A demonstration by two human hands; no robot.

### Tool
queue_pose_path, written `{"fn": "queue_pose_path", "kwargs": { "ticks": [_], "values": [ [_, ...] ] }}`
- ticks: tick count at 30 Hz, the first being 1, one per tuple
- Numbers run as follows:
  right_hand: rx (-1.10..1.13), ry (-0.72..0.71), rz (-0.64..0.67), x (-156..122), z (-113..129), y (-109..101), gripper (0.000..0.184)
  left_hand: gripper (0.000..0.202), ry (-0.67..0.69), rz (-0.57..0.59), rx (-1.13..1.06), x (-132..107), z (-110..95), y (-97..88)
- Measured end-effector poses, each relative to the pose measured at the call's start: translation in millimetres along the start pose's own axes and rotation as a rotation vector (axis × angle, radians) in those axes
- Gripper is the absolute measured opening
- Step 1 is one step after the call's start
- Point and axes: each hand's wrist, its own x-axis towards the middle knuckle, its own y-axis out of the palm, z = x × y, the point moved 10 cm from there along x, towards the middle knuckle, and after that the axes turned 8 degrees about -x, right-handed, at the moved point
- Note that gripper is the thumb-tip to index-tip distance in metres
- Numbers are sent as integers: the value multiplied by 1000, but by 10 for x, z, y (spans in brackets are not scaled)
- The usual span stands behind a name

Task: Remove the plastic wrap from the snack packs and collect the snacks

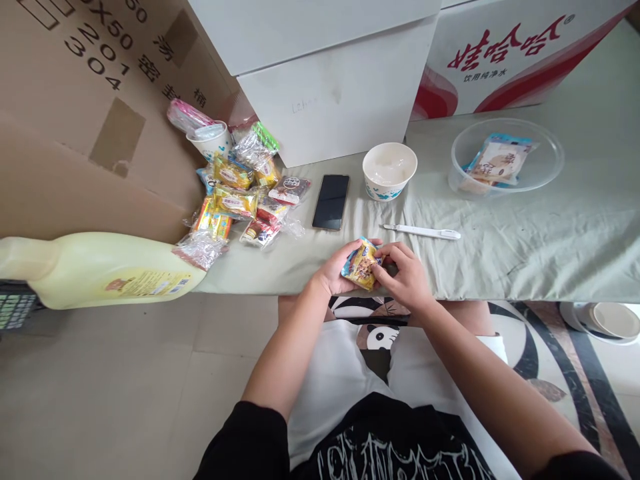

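A small yellow and blue snack packet [364, 265] is held between my two hands near the front edge of the cloth-covered table. My left hand [336, 273] grips it from the left and beneath. Fingers and thumb of my right hand [404, 272] pinch its right side. Just beyond my right hand lies a white craft knife [425, 231], its tip pointing left. A paper bowl [389, 171] with blue marks stands behind the knife. To the bowl's left, a dark phone [331, 202] lies face up.
Several wrapped snacks [235, 201] are heaped at the left beside a paper cup [212, 140]. A large pale yellow bottle [110, 270] lies at the left edge. White boxes [330, 93] and a brown carton [90, 133] stand behind. At right, a clear plastic bowl [549, 160] holds snack packets.
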Motion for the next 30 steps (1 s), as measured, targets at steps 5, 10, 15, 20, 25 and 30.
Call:
{"fn": "queue_pose_path", "kwargs": {
  "ticks": [5,10,15,20,25,30],
  "values": [
    [2,39,4,10,-13,-2,12,41,-1,-22,19,-2,1,-28],
    [-12,58,-19,14,-37,-1,14,41,-12,-4,25,4,15,-16],
    [3,54,-20,5,-86,11,18,41,-29,-8,16,-10,19,-21],
    [-35,-23,-41,-1,2,-24,13,41,-9,12,-5,-6,6,-15],
    [-124,-72,-85,7,129,-39,11,43,11,14,-24,5,1,-21],
    [-133,-78,-139,32,159,-68,12,42,29,-21,-36,-10,-13,-43]
  ]
}}
